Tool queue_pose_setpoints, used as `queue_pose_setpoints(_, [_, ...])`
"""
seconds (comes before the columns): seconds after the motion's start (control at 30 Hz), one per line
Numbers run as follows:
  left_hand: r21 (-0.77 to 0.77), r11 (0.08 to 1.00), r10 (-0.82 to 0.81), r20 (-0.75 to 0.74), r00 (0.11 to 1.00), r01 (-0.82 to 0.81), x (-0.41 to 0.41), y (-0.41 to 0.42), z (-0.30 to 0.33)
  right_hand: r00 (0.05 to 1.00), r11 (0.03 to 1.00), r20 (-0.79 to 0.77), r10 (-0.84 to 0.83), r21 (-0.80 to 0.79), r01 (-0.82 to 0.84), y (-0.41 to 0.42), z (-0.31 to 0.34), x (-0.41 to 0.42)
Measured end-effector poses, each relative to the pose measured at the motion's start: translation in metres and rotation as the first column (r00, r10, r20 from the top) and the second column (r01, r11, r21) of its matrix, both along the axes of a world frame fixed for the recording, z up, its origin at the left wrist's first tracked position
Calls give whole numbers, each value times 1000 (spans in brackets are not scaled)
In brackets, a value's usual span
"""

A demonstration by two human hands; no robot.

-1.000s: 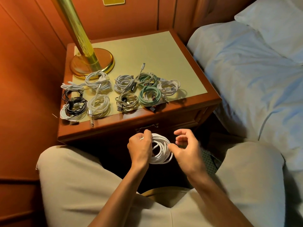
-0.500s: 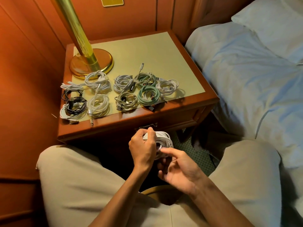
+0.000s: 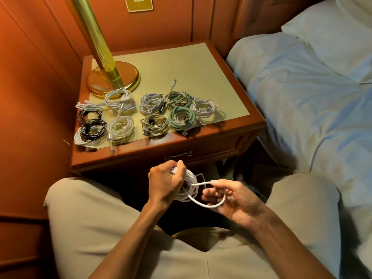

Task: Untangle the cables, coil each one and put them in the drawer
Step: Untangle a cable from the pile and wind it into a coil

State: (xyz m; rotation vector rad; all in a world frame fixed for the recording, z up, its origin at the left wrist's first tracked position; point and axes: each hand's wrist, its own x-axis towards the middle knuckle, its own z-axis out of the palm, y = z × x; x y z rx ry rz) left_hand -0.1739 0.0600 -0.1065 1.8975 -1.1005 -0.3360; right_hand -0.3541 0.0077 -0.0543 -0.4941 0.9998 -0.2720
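**Last wrap on the white cable**

While the left hand clenches the white cable coil above the lap, the right hand pinches its loose tail; tucking it through likely comes next. Beyond, finished coils wait on the nightstand; the drawer looks closed.

Warm reddish wood panelling covers the walls, divided by vertical grooves, with a small brass plate fixed high on the back wall. A wooden nightstand stands in the corner, its top inset with a pale olive mat. A brass lamp stands at the back left corner of the nightstand, its round base on the mat and its column leaning up out of view. Right of the nightstand lies a bed under a rumpled pale blue sheet, with a white pillow at its head. Dark green patterned carpet shows below, between nightstand and bed.
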Motion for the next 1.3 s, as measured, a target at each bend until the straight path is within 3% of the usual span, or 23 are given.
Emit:
queue_pose_setpoints(0.1, [28, 999, -42, -2, 999, 42, 6, 0, 3, 988, 992, 109, 112, 38, -117, -11, 2, -5])
queue_pose_setpoints(0.17, [37, 998, -47, -1, 999, 47, 12, 2, 2, 950, 947, 41, 310, -107, -304, -17, 4, -9])
queue_pose_setpoints(0.27, [46, 999, -5, 15, 1000, 4, 23, 7, -1, 844, 734, -198, 498, -421, -532, -20, 2, -12])
queue_pose_setpoints(0.37, [69, 993, 94, -9, 995, -94, 28, 12, -6, 794, 568, -429, 431, -554, -608, -31, 4, -12])
queue_pose_setpoints(0.5, [74, 985, 157, -8, 988, -156, 26, 11, -8, 830, 661, -282, 482, -505, -556, -49, 18, -20])
queue_pose_setpoints(0.57, [82, 978, 190, 13, 982, -191, 29, 11, -10, 827, 659, -262, 498, -505, -557, -54, 24, -23])
queue_pose_setpoints(0.67, [99, 962, 255, 16, 967, -256, 35, 11, -12, 873, 580, -425, 240, -658, -480, -60, 20, -26])
queue_pose_setpoints(0.73, [111, 947, 307, -36, 951, -302, 34, 10, -11, 841, 498, -539, 44, -718, -486, -69, 6, -27])
queue_pose_setpoints(0.87, [121, 954, 277, 5, 961, -275, 30, 8, -11, 553, 393, -782, -287, -623, -677, -88, -34, -28])
queue_pose_setpoints(1.0, [140, 952, 256, 130, 958, -273, 36, 12, -12, 409, 376, -803, -434, -574, -728, -96, -62, -30])
queue_pose_setpoints(1.1, [150, 912, 371, 94, 924, -382, 47, 16, -5, 317, 452, -867, -385, -476, -754, -103, -82, -40])
queue_pose_setpoints(1.2, [206, 850, 501, -37, 864, -484, 53, 17, -2, 284, 504, -934, -218, -357, -786, -103, -95, -41])
queue_pose_setpoints(1.3, [233, 835, 531, -108, 840, -498, 46, 15, -1, 97, 278, -994, -57, -109, -954, -83, -100, -19])
